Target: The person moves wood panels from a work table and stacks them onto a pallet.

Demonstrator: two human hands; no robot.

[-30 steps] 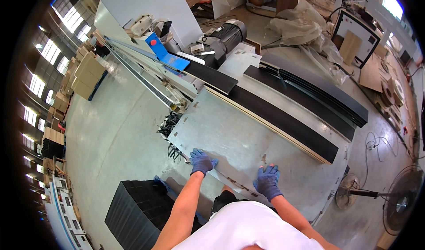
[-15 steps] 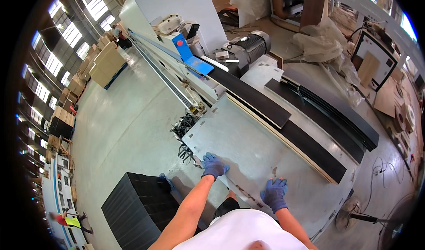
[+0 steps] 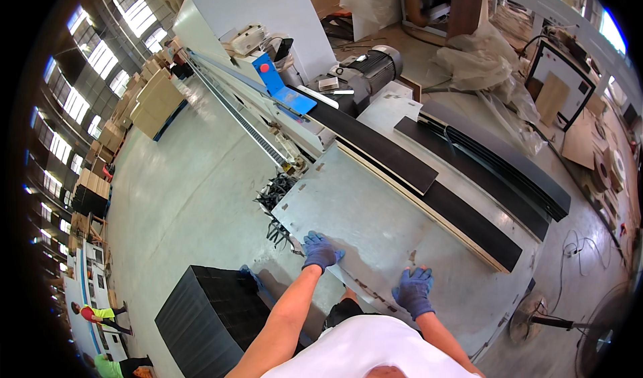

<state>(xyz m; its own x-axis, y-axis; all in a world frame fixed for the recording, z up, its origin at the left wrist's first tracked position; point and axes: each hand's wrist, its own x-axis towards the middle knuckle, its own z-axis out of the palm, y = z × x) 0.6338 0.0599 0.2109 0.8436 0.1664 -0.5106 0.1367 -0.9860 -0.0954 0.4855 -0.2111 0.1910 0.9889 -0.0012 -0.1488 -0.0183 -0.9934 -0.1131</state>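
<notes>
Left hand [image 3: 321, 251]: spread, empty, laid on tabletop [image 3: 362, 207] edge.
Right hand [image 3: 413, 291]: loosely open, empty.
Upper black board [image 3: 375, 146]: best handled level.

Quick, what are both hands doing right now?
Left gloved hand: open, empty, at the edge of the metal tabletop.
Right gloved hand: open, empty, on that tabletop.
</notes>
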